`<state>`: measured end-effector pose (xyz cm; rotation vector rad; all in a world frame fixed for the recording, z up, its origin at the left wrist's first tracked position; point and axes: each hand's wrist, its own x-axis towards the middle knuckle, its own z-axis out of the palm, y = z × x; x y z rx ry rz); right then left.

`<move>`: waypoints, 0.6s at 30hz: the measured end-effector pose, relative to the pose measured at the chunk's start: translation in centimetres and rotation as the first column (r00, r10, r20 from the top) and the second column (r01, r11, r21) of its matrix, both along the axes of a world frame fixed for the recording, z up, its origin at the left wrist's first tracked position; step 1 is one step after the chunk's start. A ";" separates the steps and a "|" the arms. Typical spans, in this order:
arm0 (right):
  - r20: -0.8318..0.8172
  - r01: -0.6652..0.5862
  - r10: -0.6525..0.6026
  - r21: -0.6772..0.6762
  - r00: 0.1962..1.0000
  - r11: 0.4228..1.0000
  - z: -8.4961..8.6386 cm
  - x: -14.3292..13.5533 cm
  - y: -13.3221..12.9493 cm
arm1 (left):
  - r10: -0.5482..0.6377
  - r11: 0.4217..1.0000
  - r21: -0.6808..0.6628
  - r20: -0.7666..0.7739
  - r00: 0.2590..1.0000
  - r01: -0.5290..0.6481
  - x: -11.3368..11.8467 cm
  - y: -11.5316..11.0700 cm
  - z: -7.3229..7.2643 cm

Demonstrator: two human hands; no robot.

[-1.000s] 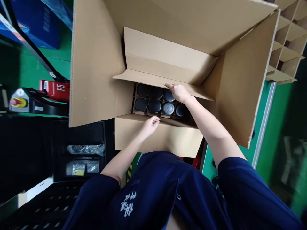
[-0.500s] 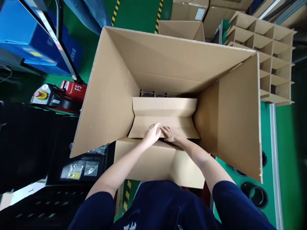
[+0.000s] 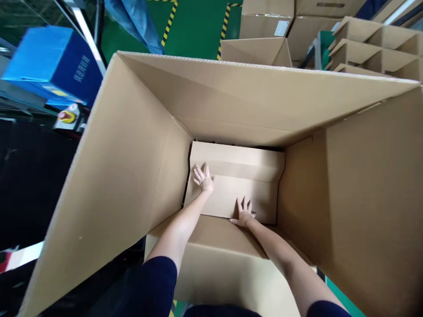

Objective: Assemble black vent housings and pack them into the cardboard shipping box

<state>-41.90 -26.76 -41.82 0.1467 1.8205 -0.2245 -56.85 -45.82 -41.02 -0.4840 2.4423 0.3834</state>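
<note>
A large open cardboard box (image 3: 145,145) stands before me with its flaps raised. Deep inside it lies a creased cardboard sheet (image 3: 228,193), nearly flat, covering most of what is beneath. My left hand (image 3: 204,178) rests on the sheet's left part with fingers spread. Near the sheet's front edge, my right hand (image 3: 244,213) presses down, its fingers also apart. Only thin dark slots show along the sheet's back edge, and what lies under it is hidden.
Cardboard divider grids (image 3: 380,48) are stacked at the upper right. Behind the box are a smaller open carton (image 3: 254,50) and closed cartons (image 3: 267,20). Blue boxes (image 3: 56,61) stand at the left, near a person's blue-clad leg (image 3: 137,24).
My hands have moved apart, left hand to the sheet's left side, right hand to its front edge. The sheet now lies flatter and lower. My view has come closer to the box.
</note>
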 end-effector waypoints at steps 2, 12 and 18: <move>-0.034 -0.009 0.010 0.024 0.999 1.000 -0.7 0.8 -0.4 | 0.087 0.996 -0.033 -0.048 0.995 -0.088 -1.3 -0.5 -0.7; -0.426 -0.137 0.136 0.027 0.895 0.990 0.4 -6.2 0.9 | -0.368 0.930 0.064 0.156 0.917 0.362 -2.7 -2.7 -2.9; -0.386 -0.016 0.073 0.148 0.920 0.989 -1.2 -11.7 4.2 | -0.357 0.933 0.012 0.169 0.919 0.361 -2.8 -3.3 -3.2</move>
